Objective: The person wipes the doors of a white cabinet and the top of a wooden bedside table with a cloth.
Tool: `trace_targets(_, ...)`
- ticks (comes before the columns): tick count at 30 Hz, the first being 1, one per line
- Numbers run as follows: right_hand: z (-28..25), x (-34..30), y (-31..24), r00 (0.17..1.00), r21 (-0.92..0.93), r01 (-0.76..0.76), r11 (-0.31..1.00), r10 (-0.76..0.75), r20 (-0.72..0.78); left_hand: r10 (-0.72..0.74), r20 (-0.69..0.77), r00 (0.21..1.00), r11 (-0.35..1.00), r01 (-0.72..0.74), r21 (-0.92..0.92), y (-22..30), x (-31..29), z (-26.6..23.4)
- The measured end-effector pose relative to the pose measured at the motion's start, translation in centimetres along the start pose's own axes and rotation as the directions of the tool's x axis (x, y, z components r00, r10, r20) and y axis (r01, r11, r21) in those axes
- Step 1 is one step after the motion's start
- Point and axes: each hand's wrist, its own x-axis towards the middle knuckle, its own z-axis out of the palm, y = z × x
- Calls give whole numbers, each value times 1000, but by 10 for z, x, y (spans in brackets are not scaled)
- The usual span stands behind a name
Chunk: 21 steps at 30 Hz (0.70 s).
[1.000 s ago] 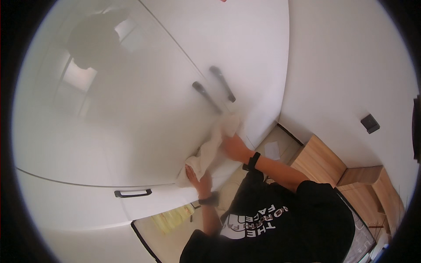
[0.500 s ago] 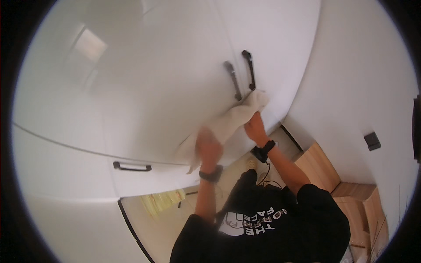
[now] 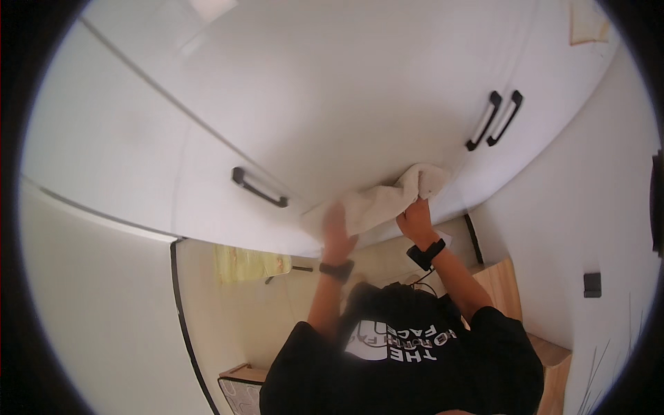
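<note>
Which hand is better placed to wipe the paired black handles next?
Probably the right hand: it holds the end of the white cloth nearest the paired black handles, while the left hand is farther off.

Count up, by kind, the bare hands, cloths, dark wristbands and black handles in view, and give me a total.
Bare hands: 2
Pale cloth: 1
Dark wristbands: 2
Black handles: 3
Total: 8
</note>
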Motion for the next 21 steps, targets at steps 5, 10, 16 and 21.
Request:
trace_targets(5, 44, 7, -57, 997, 137, 47, 989, -54, 49, -4, -170, 985, 997, 17, 80, -50, -26, -23)
trace_targets(10, 71, 8, -100, 984, -3, 93, 996, -91, 153, 38, -156, 987, 981, -8, 192, -66, -30, -73)
trace_targets(16, 95, 8, -142, 968, -27, 243, 970, -241, 68, 47, -224, 974, 975, 4, 221, -123, -49, -117)
trace_targets(21, 100, 2, -156, 962, 30, 163, 986, -166, 217, 40, -284, 958, 948, 53, 313, -135, -54, -130)
